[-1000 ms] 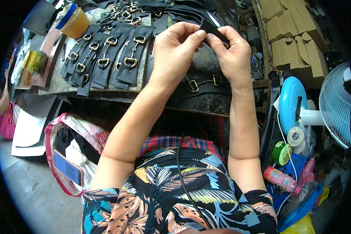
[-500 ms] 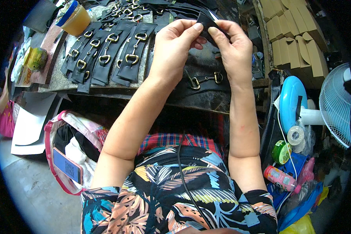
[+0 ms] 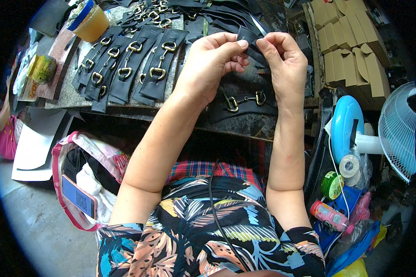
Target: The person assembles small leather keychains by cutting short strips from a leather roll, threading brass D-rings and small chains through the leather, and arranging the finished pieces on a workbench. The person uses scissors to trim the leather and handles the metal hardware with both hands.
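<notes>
Over the far part of the dark bench, a black leather strap (image 3: 248,35) is stretched between my two hands. My left hand (image 3: 209,64) pinches it between thumb and forefinger, the other fingers curled below. Close beside, my right hand (image 3: 285,62) has thumb and forefinger pressed together at the strap's right side; its fingertips partly hide the leather. Below the hands lies another black leather strap (image 3: 247,112) with gold-coloured horsebit hardware (image 3: 246,99). To the left, several black straps with the same hardware (image 3: 158,60) lie overlapping in a row on a pale speckled slab (image 3: 171,78).
More straps and hardware (image 3: 157,11) are heaped at the back. A tub with a blue rim (image 3: 94,23) and a yellow-green jar (image 3: 43,70) stand at left. Cardboard boxes (image 3: 351,64), a fan (image 3: 399,131) and a pink bottle (image 3: 329,213) are at right; a bag with a phone (image 3: 80,196) sits lower left.
Both hands have come slightly nearer and to the right with the strap. More of the strap now shows between them. The left hand's lower fingers have curled differently.
</notes>
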The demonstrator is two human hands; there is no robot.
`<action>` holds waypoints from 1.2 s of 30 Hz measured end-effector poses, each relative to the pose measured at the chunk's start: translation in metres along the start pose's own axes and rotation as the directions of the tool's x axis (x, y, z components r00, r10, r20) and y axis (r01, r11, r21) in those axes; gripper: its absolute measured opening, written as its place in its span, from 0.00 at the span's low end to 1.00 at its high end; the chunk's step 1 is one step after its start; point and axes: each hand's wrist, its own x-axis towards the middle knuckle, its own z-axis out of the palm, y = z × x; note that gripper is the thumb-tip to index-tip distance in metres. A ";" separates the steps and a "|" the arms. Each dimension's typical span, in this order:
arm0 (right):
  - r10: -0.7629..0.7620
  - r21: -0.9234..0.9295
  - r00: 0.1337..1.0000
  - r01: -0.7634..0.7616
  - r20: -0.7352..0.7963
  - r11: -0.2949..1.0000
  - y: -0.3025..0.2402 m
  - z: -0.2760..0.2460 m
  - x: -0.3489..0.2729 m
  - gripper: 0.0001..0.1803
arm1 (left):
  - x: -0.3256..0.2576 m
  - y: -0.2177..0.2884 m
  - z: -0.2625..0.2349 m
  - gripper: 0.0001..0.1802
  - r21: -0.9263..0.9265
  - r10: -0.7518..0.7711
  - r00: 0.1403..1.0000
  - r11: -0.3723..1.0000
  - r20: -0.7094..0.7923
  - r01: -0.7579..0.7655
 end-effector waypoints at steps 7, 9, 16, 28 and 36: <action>-0.039 -0.144 0.999 0.039 -0.002 0.989 -0.009 0.001 -0.003 0.12 | 0.002 -0.001 -0.004 0.08 -0.096 -0.030 1.000 0.995 -0.003 0.029; 0.001 -0.202 1.000 -0.005 -0.020 0.979 -0.009 0.001 -0.003 0.12 | 0.002 -0.001 -0.004 0.07 -0.060 -0.031 0.999 0.998 -0.006 0.031; 0.056 -0.111 0.998 -0.056 -0.006 0.992 -0.016 -0.005 -0.003 0.11 | 0.001 0.000 -0.003 0.05 -0.118 -0.012 1.000 0.993 -0.023 0.010; 0.197 -0.922 0.963 0.101 0.185 0.373 -0.018 -0.081 0.009 0.19 | 0.002 0.003 -0.003 0.04 -0.090 -0.054 0.998 0.995 -0.017 0.052; 0.425 -0.925 0.882 0.031 0.203 0.378 -0.021 -0.082 0.011 0.27 | -0.002 0.007 0.001 0.05 -0.023 -0.064 0.997 0.998 -0.049 0.063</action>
